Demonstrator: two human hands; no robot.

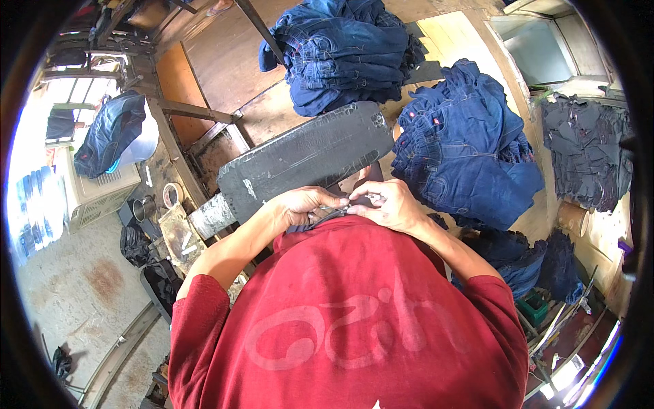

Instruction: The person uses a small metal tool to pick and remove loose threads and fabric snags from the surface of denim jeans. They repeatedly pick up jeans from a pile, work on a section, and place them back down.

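Head view: both hands (347, 204) pinch a dark garment edge (325, 218)

Dark denim piece (327, 217), prob. a jeans waistband edge, bunched betw. both hands just above the red shirt. Mostly hidden, only a thin dark strip w/ pale stitching shows. It sits at the near end of the black board (306, 157), close to the chest.

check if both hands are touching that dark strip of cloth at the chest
Touching. The head view shows the left hand and right hand both pinching the dark cloth strip with no gap.
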